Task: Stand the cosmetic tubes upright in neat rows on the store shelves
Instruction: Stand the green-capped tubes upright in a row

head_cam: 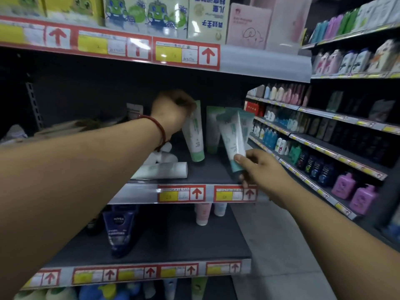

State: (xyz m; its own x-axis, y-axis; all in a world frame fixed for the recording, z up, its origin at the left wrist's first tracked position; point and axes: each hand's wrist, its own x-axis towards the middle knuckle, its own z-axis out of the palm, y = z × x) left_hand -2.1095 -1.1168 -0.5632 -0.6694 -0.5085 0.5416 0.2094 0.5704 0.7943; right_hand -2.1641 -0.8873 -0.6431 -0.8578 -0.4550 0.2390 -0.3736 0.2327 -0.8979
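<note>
On the middle shelf [207, 173], my left hand [172, 113] grips the top of a white and light-green tube [194, 135] that stands cap down and leans a little. A second green tube [212, 131] stands just right of it, further back. My right hand [259, 167] holds a white and teal tube [234, 135] by its cap end, tilted, above the shelf's front right corner. Several white tubes [161, 169] lie on their sides at the left, under my left wrist.
The shelf below holds a dark blue Nivea tube [119, 228] and two pale tubes [208, 211] standing. Green cartoon boxes [145, 16] fill the top shelf. Price rails with red arrows [197, 193] edge each shelf. An aisle of bottles [313, 152] runs along the right.
</note>
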